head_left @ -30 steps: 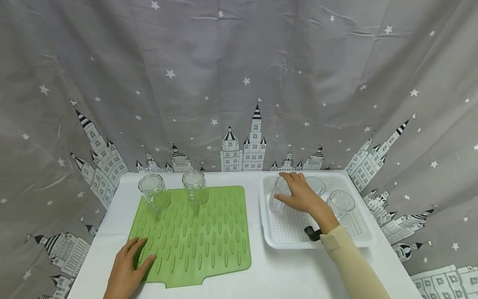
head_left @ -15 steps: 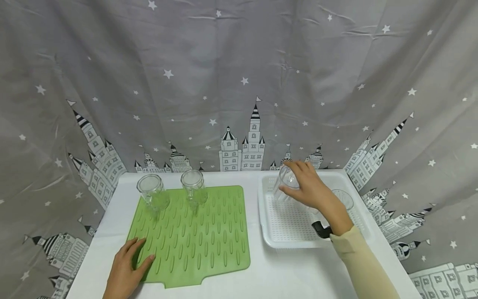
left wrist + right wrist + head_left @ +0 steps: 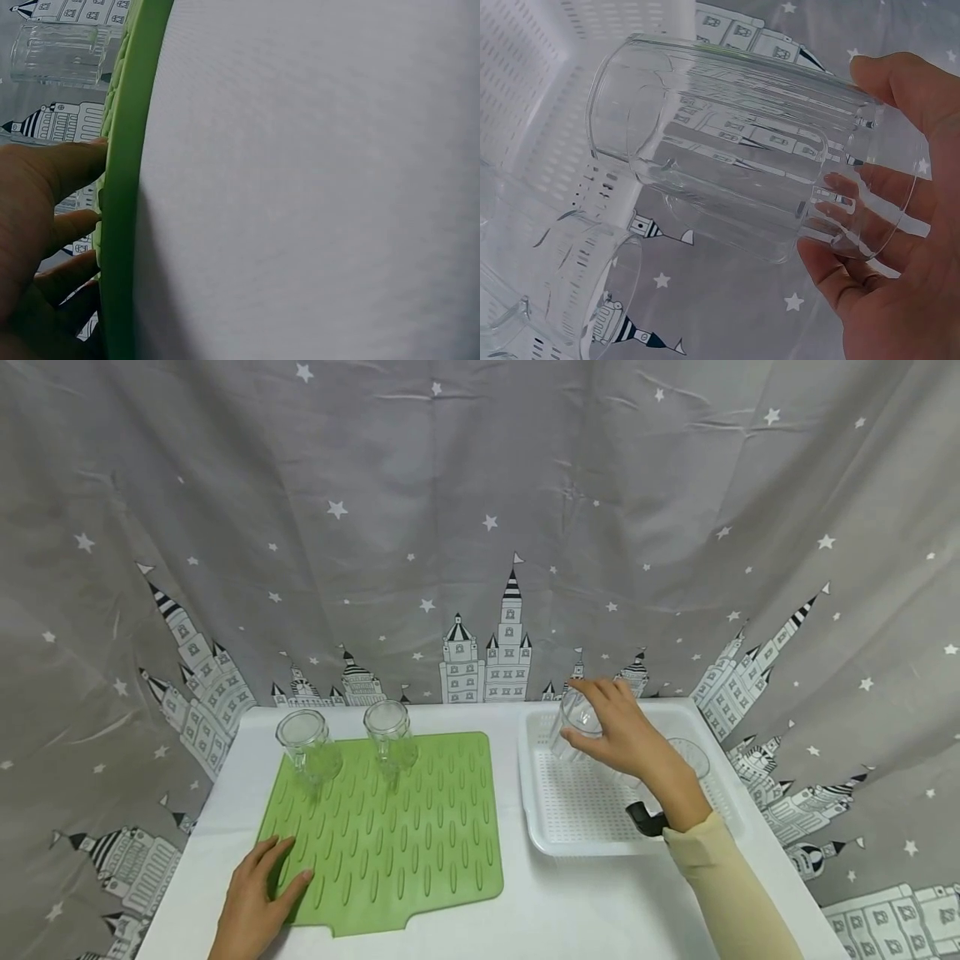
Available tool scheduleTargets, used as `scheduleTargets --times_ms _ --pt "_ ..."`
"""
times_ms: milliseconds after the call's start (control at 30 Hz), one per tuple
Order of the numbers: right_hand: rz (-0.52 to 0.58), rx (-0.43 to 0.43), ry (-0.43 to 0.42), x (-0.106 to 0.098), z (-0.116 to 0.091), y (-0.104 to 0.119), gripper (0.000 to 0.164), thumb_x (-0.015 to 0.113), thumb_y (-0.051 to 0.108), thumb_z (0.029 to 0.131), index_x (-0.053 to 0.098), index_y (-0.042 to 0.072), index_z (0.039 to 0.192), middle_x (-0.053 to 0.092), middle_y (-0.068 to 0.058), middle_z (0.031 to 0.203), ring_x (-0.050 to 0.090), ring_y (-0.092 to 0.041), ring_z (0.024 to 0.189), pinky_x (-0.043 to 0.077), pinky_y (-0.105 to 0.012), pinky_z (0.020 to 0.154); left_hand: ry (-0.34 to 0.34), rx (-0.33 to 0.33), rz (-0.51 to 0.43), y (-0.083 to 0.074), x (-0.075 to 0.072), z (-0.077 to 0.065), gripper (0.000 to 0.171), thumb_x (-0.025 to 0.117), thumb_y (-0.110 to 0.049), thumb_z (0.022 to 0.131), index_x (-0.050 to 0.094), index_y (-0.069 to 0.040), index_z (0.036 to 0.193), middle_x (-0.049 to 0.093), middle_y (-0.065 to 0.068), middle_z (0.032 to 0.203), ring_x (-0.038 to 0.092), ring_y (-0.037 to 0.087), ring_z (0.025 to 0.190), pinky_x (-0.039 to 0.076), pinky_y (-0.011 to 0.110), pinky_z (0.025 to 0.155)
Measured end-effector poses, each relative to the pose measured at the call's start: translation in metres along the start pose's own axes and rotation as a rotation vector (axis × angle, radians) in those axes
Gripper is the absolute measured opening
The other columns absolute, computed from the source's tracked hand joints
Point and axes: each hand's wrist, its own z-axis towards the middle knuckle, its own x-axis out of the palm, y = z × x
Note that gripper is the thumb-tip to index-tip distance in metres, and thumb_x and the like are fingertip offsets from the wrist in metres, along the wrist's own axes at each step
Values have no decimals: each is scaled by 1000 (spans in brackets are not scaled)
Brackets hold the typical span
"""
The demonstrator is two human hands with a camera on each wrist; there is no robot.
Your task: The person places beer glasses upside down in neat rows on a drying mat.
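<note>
My right hand [image 3: 618,731] grips a clear glass mug [image 3: 727,150] near its rim, thumb on one side and fingers on the other. The mug is raised over the back left part of a white perforated basket [image 3: 570,850]. Another glass [image 3: 577,281] stands close beside it in the right wrist view. A further glass [image 3: 690,756] shows past my right wrist, partly hidden by the arm. My left hand [image 3: 255,885] rests with relaxed, spread fingers on the front left edge of a green ridged mat [image 3: 420,852], holding nothing.
Two clear glass mugs [image 3: 305,743] [image 3: 388,735] stand along the mat's back edge, left and middle. A white cloth [image 3: 570,910] covers the table. Behind it hangs a grey curtain [image 3: 420,485] with stars and castles. A black wrist mount [image 3: 645,820] sits on my right wrist.
My right hand has risen slightly and shifted right with the glass mug, then stayed nearly still over the last half second. The left hand and the mat have not moved.
</note>
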Motion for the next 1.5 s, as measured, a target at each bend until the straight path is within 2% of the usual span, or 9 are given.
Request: scheduleTargets --times_ms 167,200,300,467,633,833,1000,1233,1500 --pt "14 -4 -4 2 0 0 79 79 37 98 44 10 163 51 -22 159 36 -48 151 21 -74 132 -22 3 5 1 1 0 76 75 -45 101 49 3 154 36 38 161 33 66 143 34 85 109" --pt "16 -1 -3 2 0 1 79 79 38 98 44 11 163 51 -21 160 36 -47 152 21 -74 133 -23 3 2 1 1 1 75 75 -44 101 49 3 154 35 37 161 33 66 144 34 85 109" --pt "18 -1 -1 1 0 6 78 78 39 98 44 12 162 50 -19 161 36 -45 152 24 -72 132 -30 14 -1 1 1 0 74 75 -44 101 50 3 153 36 38 160 34 66 143 34 86 108" --pt "23 -39 -14 0 1 20 76 79 38 96 48 11 160 54 -19 158 42 -42 147 40 -67 124 -37 26 -1 0 2 0 73 76 -42 101 51 4 152 38 38 158 35 66 141 35 85 107" --pt "17 -117 -26 6 3 39 72 80 36 94 52 10 156 59 -16 151 47 -38 139 41 -67 123 -30 23 -3 -1 1 0 73 75 -42 101 50 4 153 37 38 159 34 66 142 35 85 108" --pt "47 -193 0 21 7 69 72 82 38 93 54 15 155 60 -9 149 50 -29 133 52 -54 115 -27 18 -2 -2 2 1 74 76 -42 101 50 3 153 37 38 159 34 66 142 34 86 109" --pt "70 -268 29 37 12 96 74 83 39 92 54 14 156 60 -6 151 50 -26 133 52 -49 116 -22 15 -2 0 3 1 74 75 -42 101 50 3 153 37 38 159 34 65 142 34 86 108" --pt "91 -327 87 61 16 129 77 80 43 95 48 16 160 61 -2 149 49 -20 125 54 -41 109 45 -19 -2 1 1 3 79 71 -48 103 45 3 157 32 39 162 30 65 146 30 86 113" --pt "60 -403 136 86 19 155 78 76 48 98 44 18 162 58 0 154 48 -17 129 53 -33 109 48 -20 -2 0 -1 3 79 70 -49 103 45 4 157 32 39 162 30 65 146 30 87 113"
